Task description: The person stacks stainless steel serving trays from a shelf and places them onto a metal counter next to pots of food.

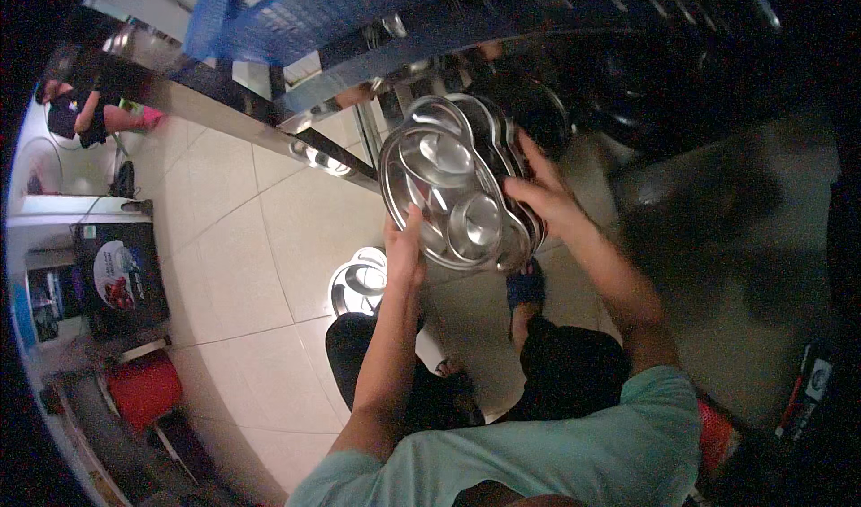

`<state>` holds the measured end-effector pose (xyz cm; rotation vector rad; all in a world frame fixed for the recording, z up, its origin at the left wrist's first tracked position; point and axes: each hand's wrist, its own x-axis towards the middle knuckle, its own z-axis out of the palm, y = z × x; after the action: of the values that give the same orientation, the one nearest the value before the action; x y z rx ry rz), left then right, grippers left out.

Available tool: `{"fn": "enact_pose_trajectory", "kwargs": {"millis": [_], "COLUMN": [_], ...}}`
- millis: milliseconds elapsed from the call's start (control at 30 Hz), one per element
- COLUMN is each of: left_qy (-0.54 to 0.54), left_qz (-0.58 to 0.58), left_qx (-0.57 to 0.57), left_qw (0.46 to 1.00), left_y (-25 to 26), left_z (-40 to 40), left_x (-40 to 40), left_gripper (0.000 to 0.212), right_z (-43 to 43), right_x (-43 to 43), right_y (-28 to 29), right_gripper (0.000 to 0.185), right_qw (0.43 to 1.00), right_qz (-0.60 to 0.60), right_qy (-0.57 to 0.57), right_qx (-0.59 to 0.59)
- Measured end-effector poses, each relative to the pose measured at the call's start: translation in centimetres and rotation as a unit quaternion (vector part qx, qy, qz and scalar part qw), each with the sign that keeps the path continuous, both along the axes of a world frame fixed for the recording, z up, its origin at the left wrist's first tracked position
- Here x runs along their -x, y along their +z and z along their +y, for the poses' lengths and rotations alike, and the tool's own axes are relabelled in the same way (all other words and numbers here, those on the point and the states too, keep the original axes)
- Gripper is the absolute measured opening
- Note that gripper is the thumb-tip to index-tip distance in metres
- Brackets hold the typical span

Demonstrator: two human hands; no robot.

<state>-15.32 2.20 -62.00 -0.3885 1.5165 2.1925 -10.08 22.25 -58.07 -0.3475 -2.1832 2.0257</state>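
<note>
Between my hands is a stack of shiny metal compartment plates (437,194), tilted, with round wells and a small rounded lobe at one end. My left hand (405,248) grips the near left rim, its thumb over the front plate. Along the right side of the stack, my right hand (548,197) holds the rims of the plates behind; some of its fingers are hidden. Another metal compartment plate (363,281) lies low by my left knee, partly covered by my left arm and leg.
A metal shelf frame (262,130) with a blue plastic basket (269,26) stands ahead. Dark round pans (625,116) are at the upper right. A boxed product (121,278) and a red container (144,386) sit on the left. Another person (84,113) is at the far left.
</note>
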Motion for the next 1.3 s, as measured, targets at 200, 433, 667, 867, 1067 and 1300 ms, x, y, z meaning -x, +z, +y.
{"fn": "enact_pose_trajectory", "kwargs": {"millis": [200, 433, 667, 867, 1067, 1300], "left_qy": [-0.017, -0.011, 0.121, 0.188, 0.263, 0.324], "left_qz": [0.016, -0.143, -0.102, -0.025, 0.08, 0.104], "left_qx": [0.031, -0.043, -0.103, -0.149, -0.129, -0.154], "left_qw": [0.999, 0.989, 0.982, 0.97, 0.953, 0.928], "left_y": [4.5, 16.8, 30.9, 41.3, 49.7, 54.0], "left_z": [-1.0, -9.9, -20.2, -23.8, -24.4, -21.8], "left_x": [-2.3, -10.4, -14.2, -13.0, -7.9, 0.0], "left_gripper": [0.027, 0.034, 0.041, 0.053, 0.043, 0.027], "right_z": [0.4, -5.7, -17.6, -22.3, -25.7, -24.9], "right_x": [-1.5, -4.2, -5.1, -2.8, 0.9, 7.2], "right_y": [1.2, 9.8, 28.7, 43.7, 53.8, 63.1], "right_gripper": [0.087, 0.083, 0.071, 0.063, 0.071, 0.078], "right_qw": [0.965, 0.946, 0.95, 0.962, 0.96, 0.92], "right_qz": [-0.243, -0.26, -0.161, -0.092, -0.003, 0.17], "right_qy": [-0.016, 0.193, 0.265, 0.25, 0.244, 0.288], "right_qx": [0.094, -0.009, -0.027, -0.06, -0.135, -0.203]}}
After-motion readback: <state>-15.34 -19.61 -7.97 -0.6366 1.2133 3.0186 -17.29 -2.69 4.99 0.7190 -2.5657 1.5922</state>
